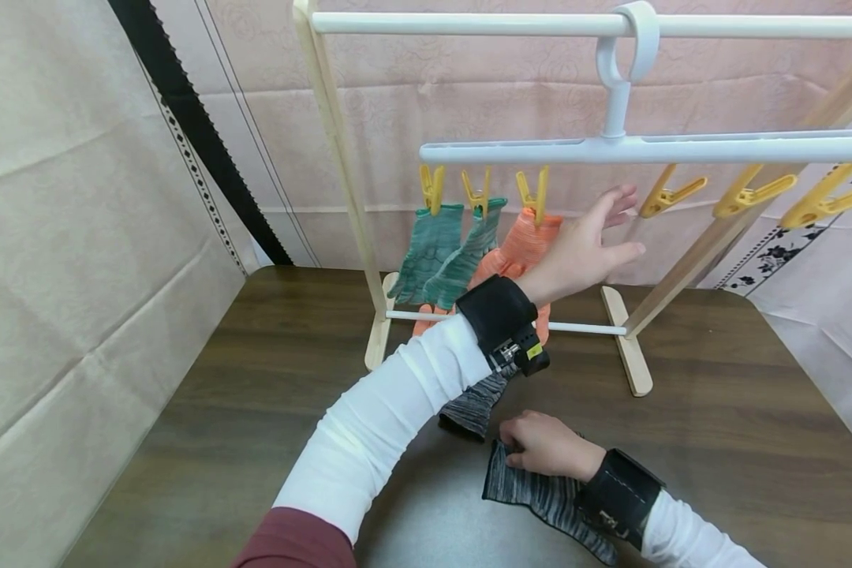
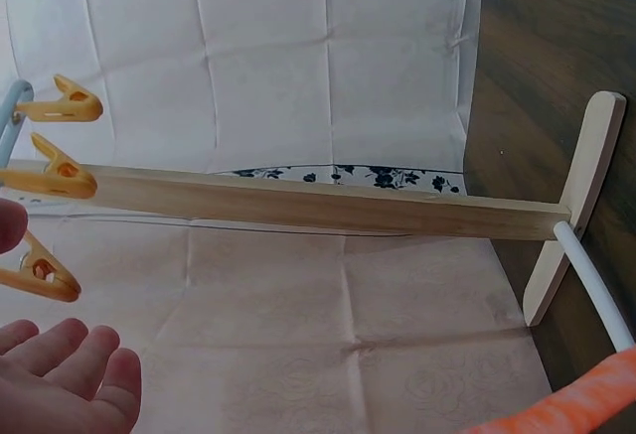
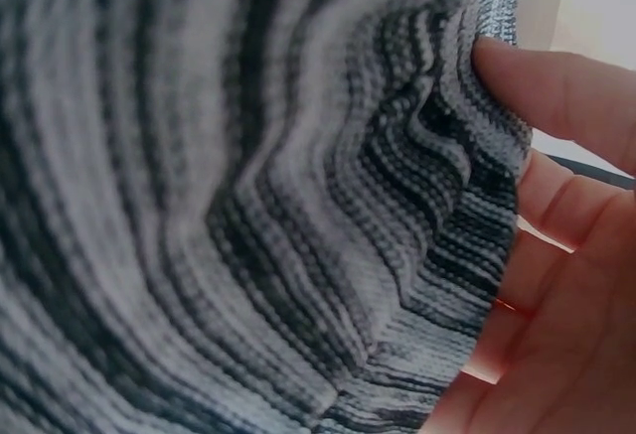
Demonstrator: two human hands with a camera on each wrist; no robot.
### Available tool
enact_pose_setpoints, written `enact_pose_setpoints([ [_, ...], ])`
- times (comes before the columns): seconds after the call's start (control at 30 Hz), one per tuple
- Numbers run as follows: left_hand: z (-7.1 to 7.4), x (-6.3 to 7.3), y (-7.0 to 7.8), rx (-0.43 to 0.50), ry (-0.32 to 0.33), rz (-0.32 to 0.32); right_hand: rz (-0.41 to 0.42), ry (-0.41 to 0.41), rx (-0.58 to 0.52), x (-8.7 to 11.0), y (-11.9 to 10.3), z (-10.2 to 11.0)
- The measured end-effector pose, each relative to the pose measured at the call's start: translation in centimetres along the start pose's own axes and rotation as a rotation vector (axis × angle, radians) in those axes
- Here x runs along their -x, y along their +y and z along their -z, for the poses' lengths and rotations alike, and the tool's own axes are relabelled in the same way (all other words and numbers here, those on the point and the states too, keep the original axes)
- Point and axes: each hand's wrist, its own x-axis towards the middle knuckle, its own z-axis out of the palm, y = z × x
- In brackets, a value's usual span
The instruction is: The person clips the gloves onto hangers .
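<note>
My left hand (image 1: 584, 246) is raised under the light blue hanger (image 1: 511, 151), fingers spread and holding nothing. Its fingertips are close to a yellow clothespin (image 1: 670, 196) on the hanger; the left wrist view also shows that clothespin (image 2: 42, 273) beside the fingers. Low over the table, my right hand (image 1: 550, 446) pinches a black-and-grey striped sock (image 1: 532, 491) by its cuff end. Knitted stripes of this sock (image 3: 298, 196) fill most of the right wrist view. A second striped sock (image 1: 474, 406) lies on the table, partly hidden behind my left forearm.
Two green socks (image 1: 433, 246) and an orange sock (image 1: 521, 241) hang from clothespins at the hanger's left. More yellow clothespins (image 1: 752, 193) hang at its right. The hanger hooks over the white top bar (image 1: 468, 24) of a wooden stand (image 1: 344, 150) on the brown table (image 1: 255, 402).
</note>
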Motion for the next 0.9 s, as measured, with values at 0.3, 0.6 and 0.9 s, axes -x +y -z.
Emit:
enact_pose_setpoints([
  [0.3,0.2,-0.5,0.3,0.068,-0.029,0.047,-0.016,-0.034,-0.030,0.1,0.5,0.2],
  [0.6,0.6,-0.4,1.7,0.088,-0.029,0.054,-0.058,-0.065,-0.090,1.0,1.6,1.0],
  [0.9,0.4,-1.7,1.6,0.130,-0.018,0.058,-0.061,-0.032,-0.163,2.0,2.4,2.1],
])
